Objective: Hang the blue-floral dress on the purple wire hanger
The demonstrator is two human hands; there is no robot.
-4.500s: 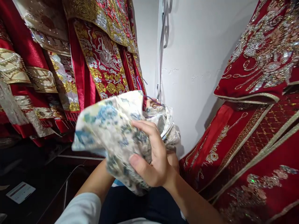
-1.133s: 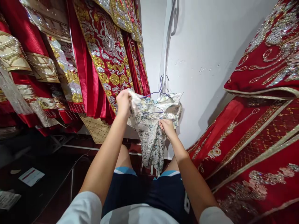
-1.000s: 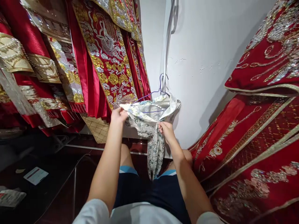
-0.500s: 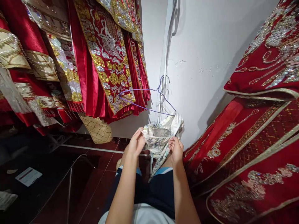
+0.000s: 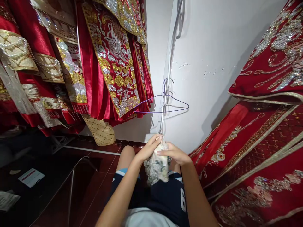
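Note:
A bunched, pale patterned cloth (image 5: 157,170) hangs from both hands above my lap, slightly blurred. My left hand (image 5: 151,146) grips its upper left part. From the other side my right hand (image 5: 174,153) closes on the same cloth, thumb pointing left across it. Above the hands a purple wire hanger (image 5: 163,111) hangs by its hook, with nothing on it. The cloth is below the hanger and apart from it.
Red embroidered garments (image 5: 115,72) hang at the left, and a large red beaded garment (image 5: 262,126) fills the right side. A white pole (image 5: 170,53) runs along the wall. At lower left, a dark table (image 5: 42,201) holds a card (image 5: 31,177).
The cloth has come off the hanger's right end and moved down and left, now bunched up. My hands have drawn close together. The hanger now hangs nearly level.

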